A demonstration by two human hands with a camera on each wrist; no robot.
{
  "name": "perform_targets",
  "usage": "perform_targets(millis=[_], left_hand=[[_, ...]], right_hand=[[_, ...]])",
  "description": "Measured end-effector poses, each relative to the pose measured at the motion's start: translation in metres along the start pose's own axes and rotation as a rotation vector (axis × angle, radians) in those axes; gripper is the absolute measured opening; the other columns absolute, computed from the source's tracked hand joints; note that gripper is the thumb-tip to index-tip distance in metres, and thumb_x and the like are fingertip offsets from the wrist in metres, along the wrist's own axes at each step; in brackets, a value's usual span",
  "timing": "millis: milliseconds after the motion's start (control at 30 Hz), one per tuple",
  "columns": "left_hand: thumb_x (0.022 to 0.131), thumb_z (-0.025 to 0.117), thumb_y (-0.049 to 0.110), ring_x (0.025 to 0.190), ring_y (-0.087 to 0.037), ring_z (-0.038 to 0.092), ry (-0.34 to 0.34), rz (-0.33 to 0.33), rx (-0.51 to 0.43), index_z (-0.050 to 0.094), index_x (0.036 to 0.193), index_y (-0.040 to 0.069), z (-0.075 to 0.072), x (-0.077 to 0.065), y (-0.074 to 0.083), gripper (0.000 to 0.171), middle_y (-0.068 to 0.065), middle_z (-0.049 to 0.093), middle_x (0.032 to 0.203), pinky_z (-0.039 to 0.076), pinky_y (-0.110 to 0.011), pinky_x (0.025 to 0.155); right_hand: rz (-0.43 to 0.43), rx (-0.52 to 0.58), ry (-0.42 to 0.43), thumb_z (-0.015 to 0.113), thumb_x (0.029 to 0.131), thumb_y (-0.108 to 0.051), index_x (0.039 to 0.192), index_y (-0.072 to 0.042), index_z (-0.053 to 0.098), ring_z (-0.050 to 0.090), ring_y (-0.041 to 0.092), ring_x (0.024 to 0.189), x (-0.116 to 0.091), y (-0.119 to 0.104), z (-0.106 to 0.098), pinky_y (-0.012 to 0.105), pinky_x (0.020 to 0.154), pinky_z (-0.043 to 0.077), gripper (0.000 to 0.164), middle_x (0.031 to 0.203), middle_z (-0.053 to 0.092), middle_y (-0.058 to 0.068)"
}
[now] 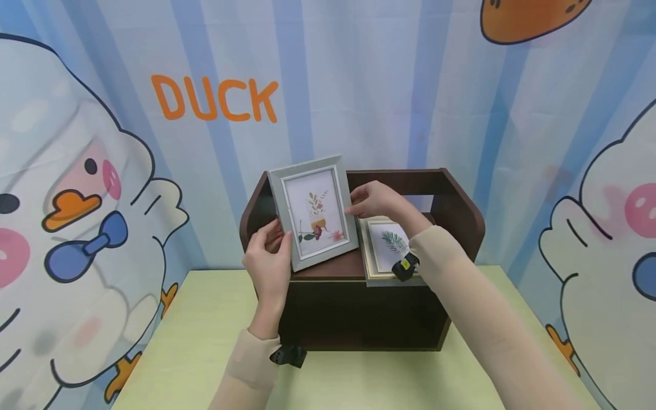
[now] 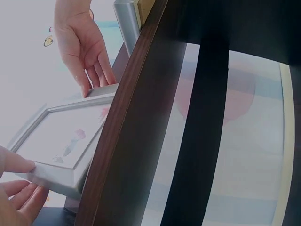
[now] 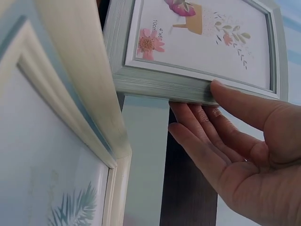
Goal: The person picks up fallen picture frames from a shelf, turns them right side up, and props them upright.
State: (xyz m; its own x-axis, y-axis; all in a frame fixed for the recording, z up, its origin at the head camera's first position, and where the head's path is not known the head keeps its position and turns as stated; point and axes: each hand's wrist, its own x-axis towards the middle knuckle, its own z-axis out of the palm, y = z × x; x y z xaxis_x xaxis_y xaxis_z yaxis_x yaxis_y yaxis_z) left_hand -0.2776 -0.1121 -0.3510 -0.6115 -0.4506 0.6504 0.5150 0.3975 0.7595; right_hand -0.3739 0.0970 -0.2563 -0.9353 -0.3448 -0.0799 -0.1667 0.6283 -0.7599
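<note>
A grey-green picture frame (image 1: 314,213) with a flower picture stands tilted on the dark brown shelf (image 1: 359,316), towards its left end. My left hand (image 1: 269,267) grips its lower left edge, thumb at the front. On the opposite edge, my right hand (image 1: 378,202) pinches the frame; in the right wrist view the thumb (image 3: 235,101) lies along the front and the fingers reach under the side. Beside it, partly behind my right forearm, leans a cream-edged frame (image 1: 386,245) with a green leaf print, its lower edge at the shelf's front.
The shelf has raised side panels (image 1: 463,210) and a back rail (image 1: 394,177). It stands on a pale yellow-green table (image 1: 205,330). A blue striped curtain (image 1: 353,85) with cartoon ducks hangs close behind and around.
</note>
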Motion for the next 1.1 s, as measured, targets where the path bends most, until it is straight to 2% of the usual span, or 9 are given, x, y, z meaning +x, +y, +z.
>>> perform_targets(millis=[167,333,633,933,1100], left_hand=[[0.085,0.071,0.012,0.093,-0.021,0.069,0.016,-0.015,0.016,0.067,0.114,0.003,0.002,-0.002,0.000,0.031,-0.014,0.067,0.103,0.057,-0.030,0.081],[0.086,0.069,0.010,0.095,-0.022,0.069,0.042,0.006,0.035,0.066,0.115,0.002,0.005,-0.003,0.000,0.030,-0.016,0.068,0.104,0.057,-0.030,0.080],[0.088,0.067,0.008,0.100,-0.024,0.067,0.093,0.028,0.075,0.065,0.118,0.002,0.012,-0.004,-0.005,0.031,-0.017,0.066,0.109,0.056,-0.032,0.085],[0.089,0.063,0.005,0.104,-0.024,0.065,0.142,0.024,0.085,0.063,0.120,0.001,0.019,-0.004,-0.008,0.031,-0.018,0.064,0.109,0.054,-0.031,0.088],[0.090,0.061,0.003,0.105,-0.027,0.063,0.147,0.010,0.093,0.062,0.122,0.001,0.020,-0.003,-0.009,0.032,-0.019,0.063,0.109,0.054,-0.033,0.089]], right_hand=[[0.007,0.029,0.018,0.068,0.088,-0.016,0.131,0.002,0.052,0.061,0.032,0.110,-0.008,0.002,0.001,0.040,0.093,0.052,0.049,0.126,0.059,0.020],[0.010,0.106,0.024,0.068,0.088,-0.015,0.134,0.002,0.049,0.060,0.031,0.112,-0.016,0.007,0.004,0.040,0.095,0.051,0.053,0.128,0.057,0.021],[-0.010,0.217,0.107,0.072,0.085,-0.017,0.124,-0.001,0.059,0.064,0.028,0.105,-0.026,0.016,0.017,0.039,0.091,0.053,0.044,0.119,0.064,0.018],[-0.038,0.315,0.182,0.074,0.083,-0.016,0.122,0.000,0.060,0.065,0.024,0.103,-0.034,0.025,0.032,0.034,0.087,0.055,0.044,0.118,0.065,0.018],[-0.055,0.324,0.210,0.074,0.082,-0.018,0.119,-0.001,0.062,0.066,0.024,0.101,-0.036,0.026,0.038,0.034,0.086,0.055,0.042,0.115,0.067,0.017]])
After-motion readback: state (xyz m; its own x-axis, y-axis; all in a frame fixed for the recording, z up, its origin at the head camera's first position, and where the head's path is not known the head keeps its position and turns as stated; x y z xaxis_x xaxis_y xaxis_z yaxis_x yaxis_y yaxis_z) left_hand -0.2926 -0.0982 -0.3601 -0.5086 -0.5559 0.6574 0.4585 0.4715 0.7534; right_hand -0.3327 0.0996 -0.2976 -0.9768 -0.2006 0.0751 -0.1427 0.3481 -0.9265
